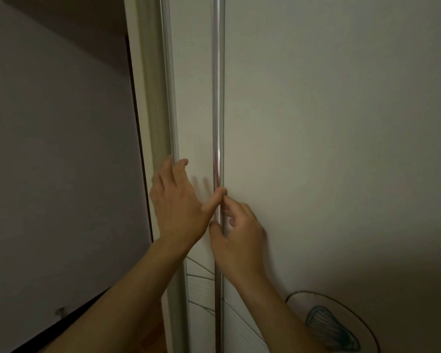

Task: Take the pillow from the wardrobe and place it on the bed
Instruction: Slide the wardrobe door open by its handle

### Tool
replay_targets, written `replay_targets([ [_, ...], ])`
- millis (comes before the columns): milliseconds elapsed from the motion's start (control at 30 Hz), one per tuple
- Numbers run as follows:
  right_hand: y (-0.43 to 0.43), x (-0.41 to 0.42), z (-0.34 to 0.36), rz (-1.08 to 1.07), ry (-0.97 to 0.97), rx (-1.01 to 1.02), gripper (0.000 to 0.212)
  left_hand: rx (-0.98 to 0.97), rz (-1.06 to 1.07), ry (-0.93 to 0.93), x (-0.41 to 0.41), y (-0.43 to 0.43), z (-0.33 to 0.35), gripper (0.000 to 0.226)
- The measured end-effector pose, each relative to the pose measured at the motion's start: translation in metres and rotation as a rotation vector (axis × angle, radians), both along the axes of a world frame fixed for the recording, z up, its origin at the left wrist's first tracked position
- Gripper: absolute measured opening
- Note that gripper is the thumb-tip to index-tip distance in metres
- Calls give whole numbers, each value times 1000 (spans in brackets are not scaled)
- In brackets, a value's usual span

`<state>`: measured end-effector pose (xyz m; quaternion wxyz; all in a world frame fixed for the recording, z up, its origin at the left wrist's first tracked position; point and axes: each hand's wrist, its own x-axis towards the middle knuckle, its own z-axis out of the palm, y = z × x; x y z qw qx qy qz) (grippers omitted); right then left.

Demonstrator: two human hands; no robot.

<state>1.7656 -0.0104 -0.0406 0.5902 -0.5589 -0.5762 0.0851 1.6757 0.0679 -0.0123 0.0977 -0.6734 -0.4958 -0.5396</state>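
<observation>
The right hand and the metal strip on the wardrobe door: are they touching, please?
Touching. The head view shows the right hand with fingertips curled onto the metal strip.

No readable text, label, brand or number is found anywhere here. The only marking is a drawn teal shell-like shape (329,329) inside a thin dark curved line, seen low on the pale wardrobe door (341,123), and no lettering is carried by it.

Grey wall (56,149) at left, white sliding wardrobe door (329,123) at right. Between them, vertical chrome door rail (217,98). Both hands on that rail.
</observation>
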Motion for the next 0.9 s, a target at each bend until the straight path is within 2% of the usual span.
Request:
replay_targets([
  [133,22,-15,3,26,33,2,53,8,44,57,-19,19,12,98],
  [300,42,-32,0,81,89,-29,58,-15,43,141,-34,39,18,92],
  [367,49,-41,-2,91,80,-40,63,-29,55,151,-42,46,16,95],
  [533,73,-56,1,99,67,-60,63,-52,-1,44,-62,69,23,123],
  [633,83,-63,1,106,58,-69,63,-81,-33,3,-68,79,23,129],
  [767,93,-71,-1,84,61,-72,61,-135,-101,-42,-71,91,16,123],
  [900,105,-81,-3,75,25,-39,62,-74,-61,-20,-78,101,18,107],
])
